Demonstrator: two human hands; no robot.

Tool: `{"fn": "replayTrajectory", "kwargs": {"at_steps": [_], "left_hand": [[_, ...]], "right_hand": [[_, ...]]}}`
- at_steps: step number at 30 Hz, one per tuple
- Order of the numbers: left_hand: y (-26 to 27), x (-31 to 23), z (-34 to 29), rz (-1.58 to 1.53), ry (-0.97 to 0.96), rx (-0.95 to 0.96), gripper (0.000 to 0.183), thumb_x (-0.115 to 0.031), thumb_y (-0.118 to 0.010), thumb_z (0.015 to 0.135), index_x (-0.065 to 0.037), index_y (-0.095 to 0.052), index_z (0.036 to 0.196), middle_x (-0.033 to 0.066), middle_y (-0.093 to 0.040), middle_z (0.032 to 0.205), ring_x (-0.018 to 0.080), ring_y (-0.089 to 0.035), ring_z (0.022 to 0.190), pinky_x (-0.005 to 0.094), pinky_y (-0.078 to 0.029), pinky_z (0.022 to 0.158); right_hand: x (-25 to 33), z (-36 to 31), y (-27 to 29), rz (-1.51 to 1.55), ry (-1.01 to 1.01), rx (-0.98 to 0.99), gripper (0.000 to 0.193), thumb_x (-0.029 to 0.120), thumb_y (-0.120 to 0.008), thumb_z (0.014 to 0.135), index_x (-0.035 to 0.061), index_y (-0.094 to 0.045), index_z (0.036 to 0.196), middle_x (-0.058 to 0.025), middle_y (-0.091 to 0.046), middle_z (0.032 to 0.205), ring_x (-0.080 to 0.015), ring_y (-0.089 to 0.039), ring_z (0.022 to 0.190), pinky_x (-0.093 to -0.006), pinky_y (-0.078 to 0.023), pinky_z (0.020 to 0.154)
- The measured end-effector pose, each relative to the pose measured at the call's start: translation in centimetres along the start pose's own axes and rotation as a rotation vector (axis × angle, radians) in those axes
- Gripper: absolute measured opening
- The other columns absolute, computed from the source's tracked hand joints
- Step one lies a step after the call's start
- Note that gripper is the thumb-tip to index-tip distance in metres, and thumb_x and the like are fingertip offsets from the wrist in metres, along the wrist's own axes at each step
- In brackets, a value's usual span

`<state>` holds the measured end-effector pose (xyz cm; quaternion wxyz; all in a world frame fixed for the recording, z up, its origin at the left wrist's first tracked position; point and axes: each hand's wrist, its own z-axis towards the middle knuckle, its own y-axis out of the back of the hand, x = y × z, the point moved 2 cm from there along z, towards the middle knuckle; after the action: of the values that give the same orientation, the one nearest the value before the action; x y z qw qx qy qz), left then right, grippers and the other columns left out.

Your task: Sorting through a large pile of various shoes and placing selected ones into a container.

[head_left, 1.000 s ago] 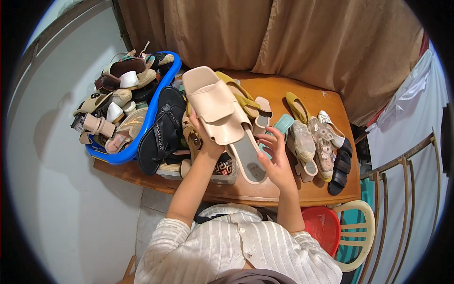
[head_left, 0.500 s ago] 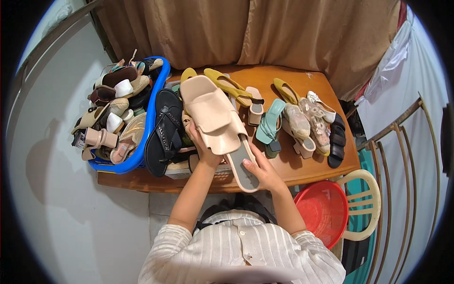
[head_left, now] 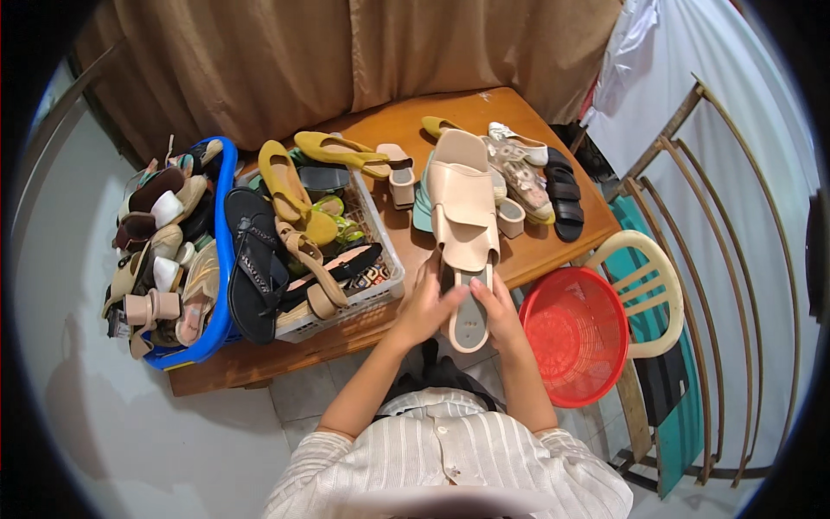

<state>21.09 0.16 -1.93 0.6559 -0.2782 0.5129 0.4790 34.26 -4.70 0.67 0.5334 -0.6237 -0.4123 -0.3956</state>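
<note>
A beige slide sandal (head_left: 465,229) with a broad strap and a grey insole is held up in front of me, its toe pointing away. My left hand (head_left: 424,310) is closed on its left side, thumb near the insole. On the opposite edge my right hand (head_left: 503,313) grips it, thumb pressed on the heel part. Whether a second sandal lies under it, I cannot tell. Behind it, a mint-green sandal (head_left: 423,206) and floral-trimmed pale shoes (head_left: 526,186) are partly covered.
A blue basket (head_left: 226,259) heaped with shoes stands left on the wooden table (head_left: 406,121). Beside it, a whitish crate (head_left: 385,229) holds yellow flats (head_left: 284,183) and black thong sandals (head_left: 255,264). Black strappy sandals (head_left: 566,197) lie right. A red basin (head_left: 575,337) sits near a cream chair (head_left: 661,294).
The sandal has turned more upright and now lies farther right over the table. My left hand has slid down toward its heel part. The view has swung right, uncovering the crate.
</note>
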Motion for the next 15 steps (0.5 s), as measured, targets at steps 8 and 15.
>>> {"fn": "replayTrajectory", "kwargs": {"at_steps": [8,15], "left_hand": [[-2.4,-1.4,1.7,-0.284,0.177,0.203,0.075,-0.027,-0.058,0.087,0.006,-0.016,0.14,0.0211,-0.033,0.138,0.028,-0.031,0.129,0.0355,-0.025,0.106],[-3.8,-0.4,5.4,-0.321,0.192,0.283,0.066,-0.023,-0.055,0.09,-0.001,-0.02,0.142,0.0138,-0.029,0.142,0.0228,-0.032,0.129,0.0351,-0.03,0.104]], "right_hand": [[0.7,-0.4,3.2,0.031,0.008,-0.128,0.039,0.023,-0.057,0.089,0.0022,-0.047,0.12,-0.0054,-0.057,0.105,-0.0113,-0.054,0.093,-0.0248,-0.043,0.081],[2.7,2.5,7.5,0.031,-0.008,-0.195,0.043,0.026,-0.059,0.087,-0.0003,-0.048,0.119,-0.009,-0.058,0.105,-0.0134,-0.056,0.093,-0.0265,-0.045,0.081]]}}
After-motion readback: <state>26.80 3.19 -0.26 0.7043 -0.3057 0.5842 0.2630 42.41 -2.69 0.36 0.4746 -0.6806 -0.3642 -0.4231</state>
